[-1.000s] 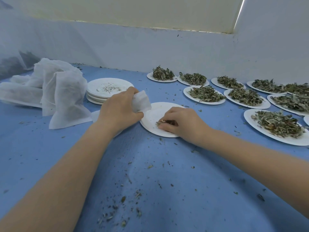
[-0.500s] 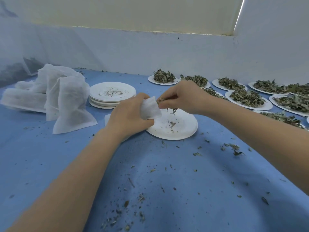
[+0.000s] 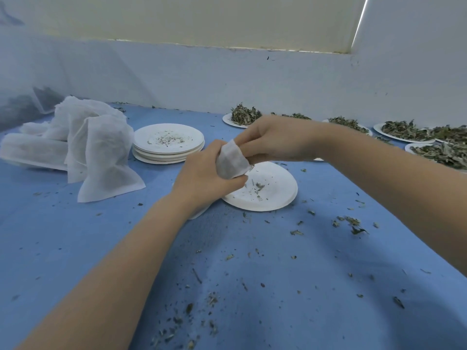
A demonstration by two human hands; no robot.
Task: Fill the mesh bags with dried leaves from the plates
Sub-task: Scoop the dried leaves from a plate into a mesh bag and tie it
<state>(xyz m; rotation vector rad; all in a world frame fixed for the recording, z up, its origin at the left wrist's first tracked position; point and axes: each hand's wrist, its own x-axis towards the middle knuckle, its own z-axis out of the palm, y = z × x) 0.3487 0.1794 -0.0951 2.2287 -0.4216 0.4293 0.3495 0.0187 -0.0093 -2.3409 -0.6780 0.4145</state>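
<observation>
Crumbled dried leaf bits (image 3: 350,224) litter the blue cloth-covered table (image 3: 75,248) nearest me. My left hand (image 3: 204,178) grips a small white mesh bag (image 3: 231,160) above a nearly empty white paper plate (image 3: 273,192), while my right hand (image 3: 275,140) has its fingertips pinched into the bag's mouth. Beyond lie stacked empty white plates (image 3: 168,145), spare white mesh bags (image 3: 98,147) and leaf-heaped plates (image 3: 401,131).

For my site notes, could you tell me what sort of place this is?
Probably a small herb-packing bench: leaf-filled plates in rows, empty mesh bags heaped, emptied plates stacked on a blue-covered table.
</observation>
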